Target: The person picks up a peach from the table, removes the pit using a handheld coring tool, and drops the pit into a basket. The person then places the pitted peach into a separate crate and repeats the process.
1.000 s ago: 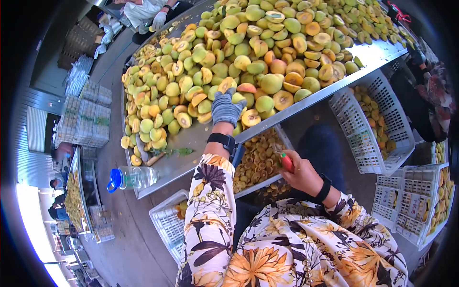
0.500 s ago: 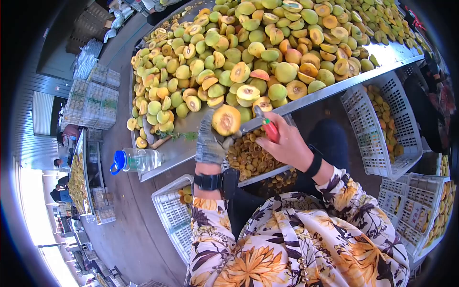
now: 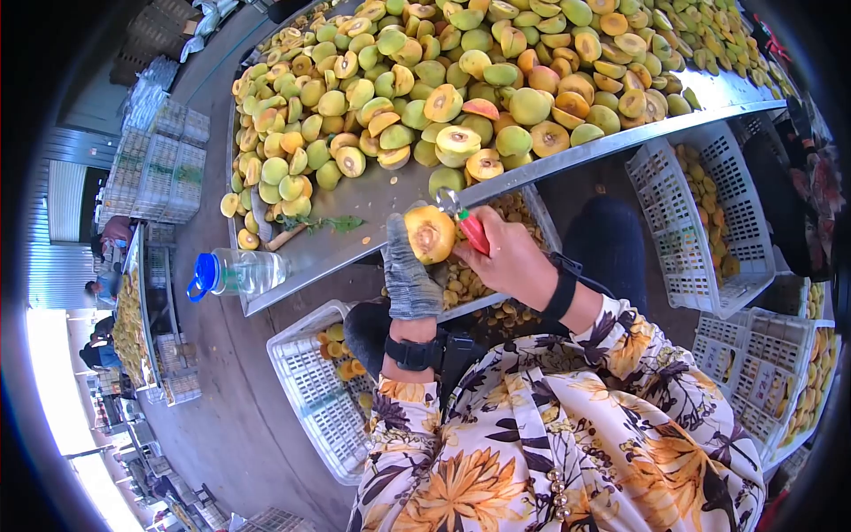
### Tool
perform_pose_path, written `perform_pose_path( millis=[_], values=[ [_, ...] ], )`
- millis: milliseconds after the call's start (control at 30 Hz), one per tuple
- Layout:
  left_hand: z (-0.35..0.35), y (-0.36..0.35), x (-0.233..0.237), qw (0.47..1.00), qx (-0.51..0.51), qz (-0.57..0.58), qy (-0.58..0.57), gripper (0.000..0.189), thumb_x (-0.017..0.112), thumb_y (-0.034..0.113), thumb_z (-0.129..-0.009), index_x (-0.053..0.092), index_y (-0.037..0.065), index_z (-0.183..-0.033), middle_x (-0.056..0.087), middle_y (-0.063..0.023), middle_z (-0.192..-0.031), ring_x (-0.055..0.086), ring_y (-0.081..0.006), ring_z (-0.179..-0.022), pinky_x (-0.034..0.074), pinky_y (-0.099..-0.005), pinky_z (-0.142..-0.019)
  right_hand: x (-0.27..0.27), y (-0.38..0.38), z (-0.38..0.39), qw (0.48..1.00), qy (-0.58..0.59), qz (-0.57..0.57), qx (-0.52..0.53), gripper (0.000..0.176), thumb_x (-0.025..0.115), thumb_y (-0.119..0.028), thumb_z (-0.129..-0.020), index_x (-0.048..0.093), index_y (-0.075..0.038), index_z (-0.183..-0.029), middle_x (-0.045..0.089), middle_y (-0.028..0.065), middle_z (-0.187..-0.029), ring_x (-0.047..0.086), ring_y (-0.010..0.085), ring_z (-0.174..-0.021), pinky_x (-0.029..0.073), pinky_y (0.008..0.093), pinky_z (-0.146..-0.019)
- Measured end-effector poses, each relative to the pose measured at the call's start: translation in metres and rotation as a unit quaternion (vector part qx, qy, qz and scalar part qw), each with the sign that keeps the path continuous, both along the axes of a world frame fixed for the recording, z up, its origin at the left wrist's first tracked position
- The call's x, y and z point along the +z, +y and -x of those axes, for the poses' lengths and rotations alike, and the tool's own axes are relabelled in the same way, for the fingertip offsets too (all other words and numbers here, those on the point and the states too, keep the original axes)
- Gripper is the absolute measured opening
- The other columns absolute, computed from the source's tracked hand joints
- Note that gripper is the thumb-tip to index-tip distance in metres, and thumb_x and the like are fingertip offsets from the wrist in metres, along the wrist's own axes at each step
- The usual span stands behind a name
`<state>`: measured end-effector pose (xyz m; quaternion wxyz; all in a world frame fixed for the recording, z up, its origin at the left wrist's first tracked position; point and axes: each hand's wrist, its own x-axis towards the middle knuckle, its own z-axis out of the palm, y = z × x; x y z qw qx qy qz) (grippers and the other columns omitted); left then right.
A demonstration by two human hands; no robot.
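My left hand (image 3: 411, 285), in a grey knit glove, holds a halved yellow peach (image 3: 432, 236) with its cut face and rough brown centre turned up. My right hand (image 3: 519, 257) is bare and wrapped round the red handle of a pitting spoon (image 3: 473, 233). The spoon's metal loop is up at the top right edge of the peach half. Both hands are just off the metal table's raised edge (image 3: 567, 171). Below them, a crate (image 3: 547, 222) of small brownish-yellow pieces is partly hidden by my hands.
Halved peaches (image 3: 381, 120) are heaped over the table. A blue-capped bottle (image 3: 253, 271) lies near its left corner, by a wooden-handled tool (image 3: 282, 238) and green leaves. White crates of fruit stand at left (image 3: 312, 399) and right (image 3: 696, 230). People (image 3: 105, 355) are at another table far left.
The pitting spoon has come left to the peach half's edge. My left hand and the peach half have shifted slightly right and down. The view has also shifted a little.
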<state>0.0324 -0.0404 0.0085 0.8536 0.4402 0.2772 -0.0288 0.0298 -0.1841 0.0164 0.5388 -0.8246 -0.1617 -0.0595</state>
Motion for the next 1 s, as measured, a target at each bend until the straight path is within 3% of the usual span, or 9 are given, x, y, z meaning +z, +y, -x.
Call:
perform_pose_path(
  millis=[133,200,333,467,600,667,700,867,1000],
  values=[
    [0.003,-0.002,-0.008,0.998,0.003,-0.02,-0.067,0.045,0.051,0.044,-0.086,0.053,0.005,-0.109,0.059,-0.0067,-0.1,0.059,-0.0181,-0.088,0.05,-0.0302,-0.076,0.002,-0.004,0.017,0.994,0.079,0.067,0.042,0.029,0.064,-0.014,-0.076,0.044,0.0,-0.092,0.053,0.0229,-0.062,0.055,0.0409,-0.059,0.042,0.0412,-0.051],
    [0.004,-0.006,-0.018,0.975,-0.022,-0.135,-0.177,0.042,0.051,0.041,-0.087,0.053,0.004,-0.108,0.059,-0.0062,-0.1,0.058,-0.0173,-0.089,0.05,-0.03,-0.077,-0.007,-0.003,0.02,0.994,0.095,0.033,0.04,0.026,0.062,-0.012,-0.076,0.042,0.0,-0.088,0.051,0.0228,-0.06,0.055,0.0408,-0.059,0.041,0.0415,-0.05],
    [0.01,-0.019,-0.016,0.942,-0.03,-0.254,-0.22,0.043,0.047,0.04,-0.09,0.053,0.004,-0.112,0.057,-0.0066,-0.106,0.055,-0.0157,-0.095,0.046,-0.0293,-0.083,-0.012,-0.005,0.026,0.993,0.101,0.061,0.019,0.023,0.059,-0.008,-0.076,0.039,0.001,-0.084,0.049,0.0226,-0.058,0.053,0.0417,-0.057,0.04,0.0419,-0.049],
    [0.011,-0.026,-0.015,0.898,-0.008,-0.357,-0.259,0.036,0.045,0.031,-0.093,0.059,-0.001,-0.1,0.057,-0.0082,-0.099,0.054,-0.014,-0.086,0.044,-0.026,-0.077,-0.009,-0.006,0.032,0.991,0.124,0.042,0.011,0.021,0.057,-0.005,-0.075,0.04,0.002,-0.084,0.05,0.0235,-0.059,0.053,0.0424,-0.06,0.041,0.0417,-0.05],
    [0.01,-0.021,-0.011,0.97,-0.005,-0.162,-0.184,0.034,0.049,0.03,-0.09,0.061,-0.002,-0.094,0.06,-0.0067,-0.094,0.056,-0.0132,-0.083,0.045,-0.0243,-0.075,-0.013,-0.007,0.032,0.989,0.128,0.046,0.063,0.021,0.057,-0.004,-0.072,0.042,0.003,-0.085,0.051,0.0253,-0.062,0.054,0.0431,-0.064,0.042,0.0429,-0.054],
    [0.005,-0.006,-0.005,0.979,-0.096,-0.101,-0.149,0.03,0.054,0.027,-0.088,0.062,-0.002,-0.09,0.062,-0.0061,-0.088,0.057,-0.0126,-0.079,0.047,-0.0236,-0.073,-0.015,-0.006,0.031,0.988,0.112,0.06,0.086,0.021,0.057,-0.004,-0.071,0.043,0.004,-0.085,0.052,0.0256,-0.063,0.054,0.0432,-0.066,0.042,0.0434,-0.055],
    [-0.003,0.007,-0.019,0.967,-0.173,-0.102,-0.156,0.032,0.054,0.031,-0.086,0.056,0.002,-0.1,0.06,-0.0076,-0.089,0.061,-0.0197,-0.077,0.051,-0.0299,-0.07,-0.014,-0.006,0.032,0.984,0.117,0.078,0.105,0.021,0.057,-0.004,-0.071,0.043,0.004,-0.085,0.053,0.0257,-0.063,0.055,0.0431,-0.066,0.043,0.0435,-0.055],
    [-0.006,0.018,-0.032,0.981,-0.141,-0.062,-0.116,0.036,0.056,0.033,-0.085,0.056,0.001,-0.1,0.061,-0.0085,-0.089,0.061,-0.0225,-0.077,0.051,-0.0304,-0.069,-0.015,-0.003,0.02,0.978,0.101,0.125,0.135,0.02,0.057,-0.004,-0.071,0.046,0.004,-0.085,0.054,0.0258,-0.063,0.055,0.0427,-0.065,0.045,0.0426,-0.056],
    [-0.004,0.01,-0.017,0.994,-0.072,-0.01,-0.078,0.045,0.054,0.044,-0.084,0.056,0.003,-0.101,0.061,-0.0098,-0.091,0.062,-0.0243,-0.078,0.053,-0.0334,-0.067,-0.001,-0.007,0.01,0.975,0.135,0.089,0.155,0.02,0.06,-0.008,-0.074,0.051,0.001,-0.088,0.056,0.0209,-0.063,0.06,0.034,-0.061,0.046,0.0384,-0.055]
  ],
)
